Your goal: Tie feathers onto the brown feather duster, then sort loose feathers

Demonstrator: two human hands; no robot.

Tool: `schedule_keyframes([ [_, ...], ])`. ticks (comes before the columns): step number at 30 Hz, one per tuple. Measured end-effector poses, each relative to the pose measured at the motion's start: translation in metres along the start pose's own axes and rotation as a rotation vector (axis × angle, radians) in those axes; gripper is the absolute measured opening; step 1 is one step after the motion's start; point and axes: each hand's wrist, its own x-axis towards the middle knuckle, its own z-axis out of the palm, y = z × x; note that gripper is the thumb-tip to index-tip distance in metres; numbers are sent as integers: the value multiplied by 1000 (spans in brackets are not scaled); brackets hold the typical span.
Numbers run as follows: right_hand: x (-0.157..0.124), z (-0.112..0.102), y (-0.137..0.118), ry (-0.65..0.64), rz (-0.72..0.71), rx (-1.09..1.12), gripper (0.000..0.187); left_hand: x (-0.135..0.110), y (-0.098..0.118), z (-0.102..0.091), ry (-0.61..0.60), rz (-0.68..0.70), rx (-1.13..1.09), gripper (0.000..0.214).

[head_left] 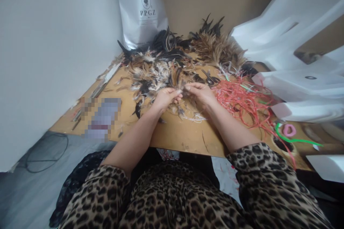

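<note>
My left hand [168,97] and my right hand [200,93] meet over the middle of the wooden table, fingertips almost touching. Both are closed in a pinch. Between them stands a small bunch of brown feathers [177,77], its base at my left fingertips; my right fingers pinch at its side. Just beyond my hands spreads a loose pile of brown, white and black feathers [157,69]. A few pale strings [197,118] lie below my right hand. Dark scissors [211,78] rest on the table to the upper right of my hands.
Red plastic strips [239,98] lie tangled on the right, near a green strip [298,140] and a pink ring [289,130]. At the back stand a silver bag [143,25] and a thick brown feather bundle [217,48]. A blurred-out rectangular item [103,118] lies on the left.
</note>
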Motion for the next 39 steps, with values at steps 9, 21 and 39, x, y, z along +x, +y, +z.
schedule_keyframes([
  [9, 0, -28, -16, 7, -449, -1071, 17, 5, 1, -7, 92, -7, -209, 14],
  [21, -9, -23, -24, -75, -336, -1626, 27, 4, 1, -8, 72, 1, -244, 16],
  [39, -11, 10, -14, 7, 70, 135, 28, -3, 1, 3, -44, -153, -255, 11],
])
